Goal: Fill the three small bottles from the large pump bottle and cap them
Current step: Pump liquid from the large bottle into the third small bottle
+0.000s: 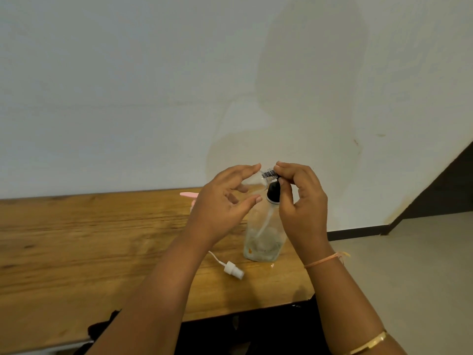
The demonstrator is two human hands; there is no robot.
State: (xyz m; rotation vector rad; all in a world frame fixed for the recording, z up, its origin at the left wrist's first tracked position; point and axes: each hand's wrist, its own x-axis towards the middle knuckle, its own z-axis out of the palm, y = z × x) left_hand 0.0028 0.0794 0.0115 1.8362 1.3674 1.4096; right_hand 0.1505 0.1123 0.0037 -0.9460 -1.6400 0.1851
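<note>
One small clear bottle (254, 179) is in view, held in the air above the table's right end and tilted so that its ribbed neck points toward the right hand. The left hand (225, 201) holds it loosely, forefinger along the top and thumb beneath, while the other fingers are spread and half curled, clear of the bottle.

The neck meets the top of the one large pump bottle (263, 237), which stands upright on the table directly below. This bottle is clear, with a black collar (273, 193) at its shoulder and a pale dip tube slanting down inside. Only a little liquid shows near its base.

The right hand (302, 201) is curled over the pump head, fingertips bent down at the very top and thumb beside the black collar. The pump head itself is hidden under those fingers, so whether it is pressed down cannot be told.

One white spray cap (233, 270) with a thin tube lies on its side on the wooden table (76, 239), near the front left of the large bottle and apart from it. One pink object (189, 194) pokes out behind the left hand, mostly hidden.

The right arm wears one orange thread bracelet (323, 261) at the wrist and one gold bangle (369, 344) further up. Behind stands a stained white wall (153, 85), and a pale floor (409, 265) lies to the right.
</note>
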